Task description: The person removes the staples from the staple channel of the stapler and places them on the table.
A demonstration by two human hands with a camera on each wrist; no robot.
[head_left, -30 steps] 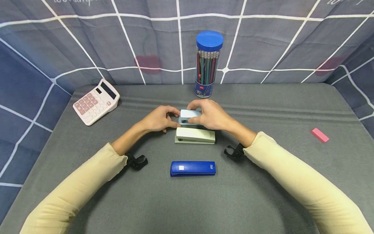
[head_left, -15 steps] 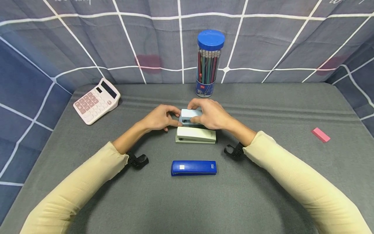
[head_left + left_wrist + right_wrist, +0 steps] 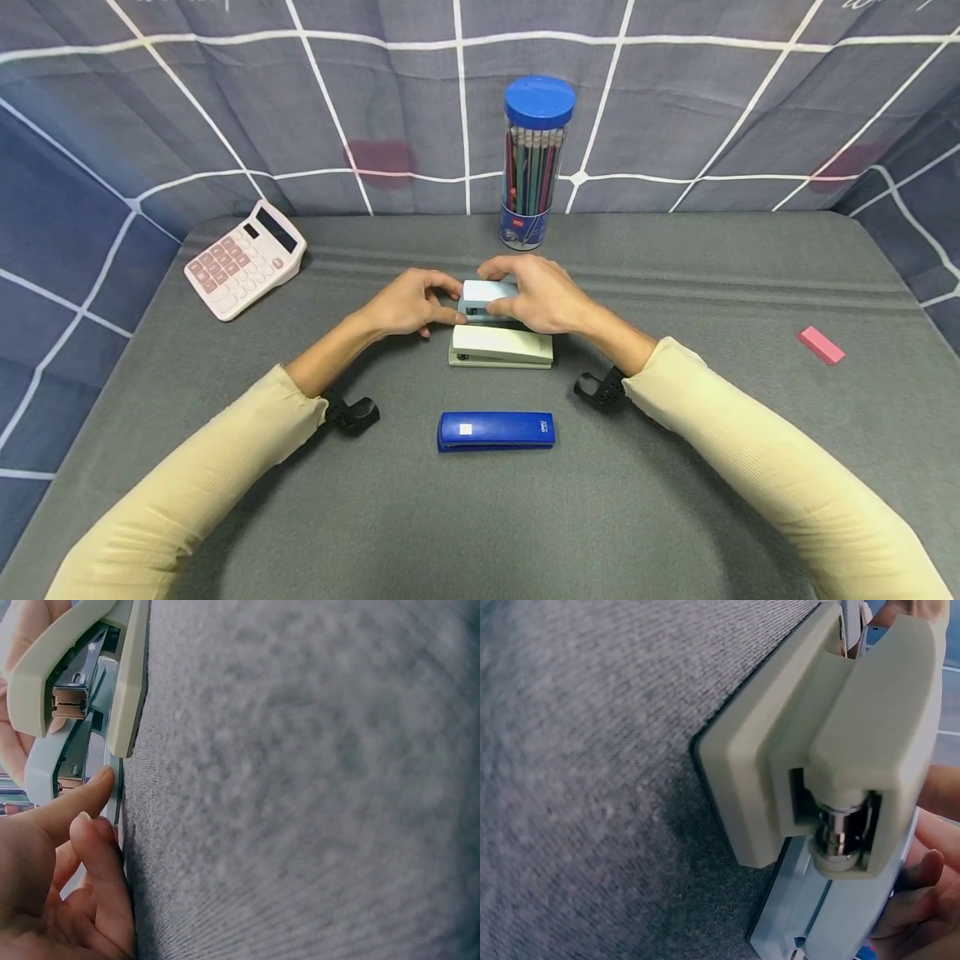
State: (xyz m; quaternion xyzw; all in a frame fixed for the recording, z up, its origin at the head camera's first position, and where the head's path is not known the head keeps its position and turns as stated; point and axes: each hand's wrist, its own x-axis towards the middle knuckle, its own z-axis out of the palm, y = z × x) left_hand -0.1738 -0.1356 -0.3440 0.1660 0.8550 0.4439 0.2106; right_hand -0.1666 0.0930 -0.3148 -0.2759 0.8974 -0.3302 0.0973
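Note:
A light blue stapler [image 3: 481, 291] lies at the middle of the table, its right part covered by my right hand [image 3: 546, 293]. That hand grips it from above, thumb on the near side and fingers on the far side. At its left end, my left hand [image 3: 408, 302] holds the stapler's corners between thumb and forefinger; in the left wrist view the thumb [image 3: 94, 793] touches the base. Just in front sits a pale green stapler [image 3: 501, 347], roughly parallel, and it partly hides the light blue one in both wrist views. Nearer me lies a dark blue stapler [image 3: 496, 431].
Behind the hands stands a clear tube of pencils [image 3: 534, 167] with a blue lid. A pink and white calculator [image 3: 246, 261] rests at the back left, and a pink eraser [image 3: 821, 346] lies on the right. A checked cloth [image 3: 420, 108] hangs along the back.

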